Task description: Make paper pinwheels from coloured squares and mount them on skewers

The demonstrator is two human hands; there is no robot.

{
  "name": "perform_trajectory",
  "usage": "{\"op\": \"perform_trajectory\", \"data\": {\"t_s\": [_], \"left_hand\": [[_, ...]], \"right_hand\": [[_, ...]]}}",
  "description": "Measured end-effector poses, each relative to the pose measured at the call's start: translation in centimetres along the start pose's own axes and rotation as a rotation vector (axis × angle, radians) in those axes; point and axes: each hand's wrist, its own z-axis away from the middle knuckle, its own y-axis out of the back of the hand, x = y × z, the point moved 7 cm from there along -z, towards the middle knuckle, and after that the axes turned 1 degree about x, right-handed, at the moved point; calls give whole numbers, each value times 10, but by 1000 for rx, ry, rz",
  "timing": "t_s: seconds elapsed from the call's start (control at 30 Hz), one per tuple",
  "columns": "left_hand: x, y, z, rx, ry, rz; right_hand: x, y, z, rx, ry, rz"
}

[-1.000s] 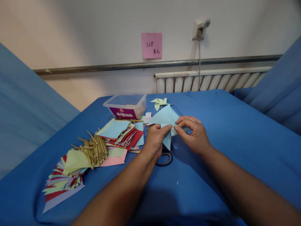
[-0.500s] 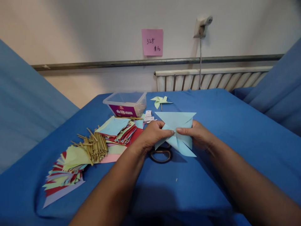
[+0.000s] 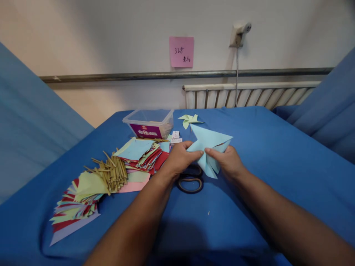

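Between my two hands, above the table, is a light blue paper pinwheel [image 3: 208, 142] with cut corners folded toward its middle. My left hand [image 3: 183, 157] pinches its left side, thumb on the front near the centre. On the right side my right hand [image 3: 229, 159] grips the paper, its thumb also pressed close to the centre. The fingers behind the paper are hidden. Below my left hand lie scissors [image 3: 190, 185] with black handles, their blades out of sight. A finished pale green pinwheel [image 3: 189, 119] on a stick lies farther back.
Left of my hands are a stack of coloured paper squares [image 3: 137, 149], a heap of short sticks [image 3: 115, 173] and a fan of coloured paper [image 3: 76, 207]. A clear plastic box [image 3: 148, 120] stands behind, near small white boxes [image 3: 176, 136]. Blue cloth covers the table [image 3: 249, 207].
The blue paper has turned and tilted in my hands, its lower flap now drawn in. My right hand has shifted left, its thumb nearer the left one.
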Motion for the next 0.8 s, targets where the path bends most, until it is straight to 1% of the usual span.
{"op": "perform_trajectory", "data": {"t_s": [0.07, 0.1, 0.13, 0.17, 0.23, 0.27, 0.3, 0.4, 0.57, 0.67, 0.8], "left_hand": [[0, 3, 0, 103, -8, 203], [-3, 1, 0, 118, 9, 329], [-6, -4, 1, 104, 38, 453], [-10, -12, 2, 64, 79, 557], [-18, -30, 6, -43, 162, 679], [-21, -37, 8, -66, 186, 709], [-24, -42, 10, -56, 199, 725], [-27, -50, 12, -20, 170, 807], [-27, -47, 11, 76, 154, 839], [-26, -45, 10, 84, 162, 837], [-24, -43, 11, 93, 151, 818]], "right_hand": [[1, 4, -2, 101, 25, -145], [2, 6, -3, 146, 38, -207], [2, 8, -4, 190, 52, -256], [3, 11, -4, 231, 64, -289], [4, 13, -4, 292, 81, -313], [4, 14, -4, 310, 92, -314], [4, 13, -3, 317, 104, -311], [2, 6, 1, 302, 145, -289], [3, 0, 4, 300, 151, -220], [5, 0, 4, 301, 150, -203], [7, -2, 3, 266, 141, -205]]}}
